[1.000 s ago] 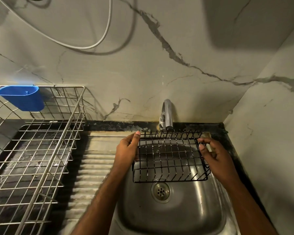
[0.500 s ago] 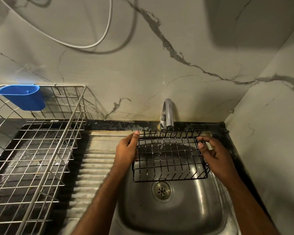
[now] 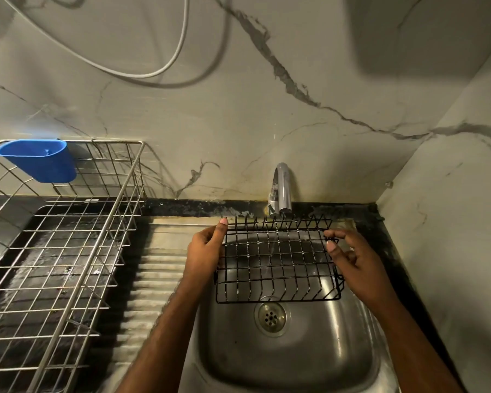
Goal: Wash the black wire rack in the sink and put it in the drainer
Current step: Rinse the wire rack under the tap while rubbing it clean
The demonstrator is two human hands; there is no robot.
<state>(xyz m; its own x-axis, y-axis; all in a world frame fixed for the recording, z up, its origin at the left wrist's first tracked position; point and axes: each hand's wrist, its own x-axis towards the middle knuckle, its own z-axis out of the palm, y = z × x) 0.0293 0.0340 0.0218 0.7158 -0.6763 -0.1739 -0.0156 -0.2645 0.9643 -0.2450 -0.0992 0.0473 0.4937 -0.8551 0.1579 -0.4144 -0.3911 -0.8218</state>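
The black wire rack hangs flat over the steel sink, right below the tap. A thin stream of water falls through its middle. My left hand grips the rack's left edge, thumb up on the back rim. On the right edge my right hand pinches the wire with its fingertips. The silver wire drainer stands to the left on the counter, apart from the rack.
A blue plastic cup hangs on the drainer's back rim. The ribbed draining board lies between drainer and sink. Marble walls close in behind and on the right, and a white cable loops on the back wall.
The rack has stayed under the tap with both hands on it. My right hand's fingers have shifted slightly along the right edge.
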